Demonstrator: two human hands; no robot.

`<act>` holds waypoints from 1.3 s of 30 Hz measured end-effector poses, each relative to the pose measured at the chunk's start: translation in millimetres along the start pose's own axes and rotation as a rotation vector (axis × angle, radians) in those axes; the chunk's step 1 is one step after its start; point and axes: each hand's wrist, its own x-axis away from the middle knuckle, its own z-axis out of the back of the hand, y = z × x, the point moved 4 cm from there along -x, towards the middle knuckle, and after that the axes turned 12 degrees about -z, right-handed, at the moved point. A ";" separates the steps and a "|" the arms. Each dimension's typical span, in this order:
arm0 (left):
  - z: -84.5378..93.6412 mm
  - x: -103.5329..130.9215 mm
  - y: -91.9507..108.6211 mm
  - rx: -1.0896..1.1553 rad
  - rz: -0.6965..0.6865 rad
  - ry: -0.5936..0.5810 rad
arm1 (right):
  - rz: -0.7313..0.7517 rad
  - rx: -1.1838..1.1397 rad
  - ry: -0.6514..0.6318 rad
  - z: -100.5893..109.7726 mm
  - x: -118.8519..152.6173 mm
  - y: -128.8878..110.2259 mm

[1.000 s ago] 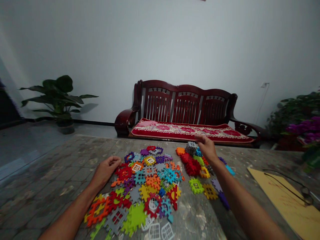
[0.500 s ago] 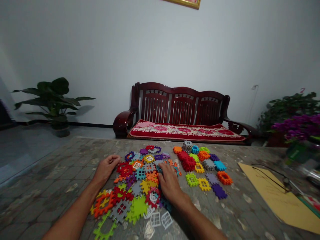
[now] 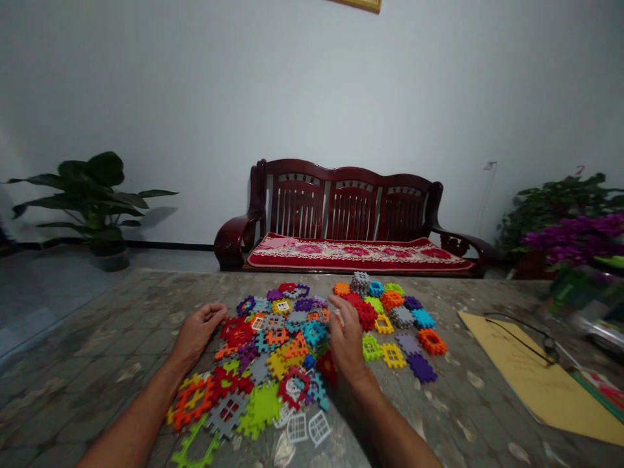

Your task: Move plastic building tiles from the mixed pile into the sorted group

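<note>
A flat spread of interlocking plastic building pieces (image 3: 260,367) in many colours covers the table before me. My left hand (image 3: 199,333) rests at the left edge of the spread, beside a red piece (image 3: 237,331), fingers loosely curled with nothing visible in them. At the right side of the spread is my right hand (image 3: 347,339), thumb and fingers drawn together. A bit of red and white shows between them, too small to name. Just under its wrist lies a red piece (image 3: 326,366) in shadow. An orange triangular piece (image 3: 295,348) and a blue knob-like piece (image 3: 309,361) lie left of that hand.
Right of my right hand stand sorted pieces, among them a red stack (image 3: 366,316) and a purple square (image 3: 422,368). White window inserts (image 3: 319,429) lie at the near edge. Glasses (image 3: 550,348) rest on a yellow envelope (image 3: 529,370). A wooden bench (image 3: 351,201) stands behind the table.
My right hand has lifted off the pile and shifted right, uncovering the orange triangular piece and the blue pieces. My left hand stays at the pile's left edge. The view has shifted slightly.
</note>
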 end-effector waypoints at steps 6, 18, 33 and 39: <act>-1.1 1.8 6.7 -0.050 0.013 -0.017 | -0.363 0.231 0.179 57.2 -36.5 48.4; -2.0 1.6 6.8 -0.078 -0.011 -0.033 | -0.419 0.605 0.033 60.1 -36.5 77.1; -1.9 0.8 2.7 -0.075 -0.013 -0.029 | -0.435 0.699 -0.147 57.4 -42.5 64.6; -1.4 0.0 3.8 -0.091 -0.013 -0.036 | -0.451 0.724 -0.202 53.6 -44.5 60.4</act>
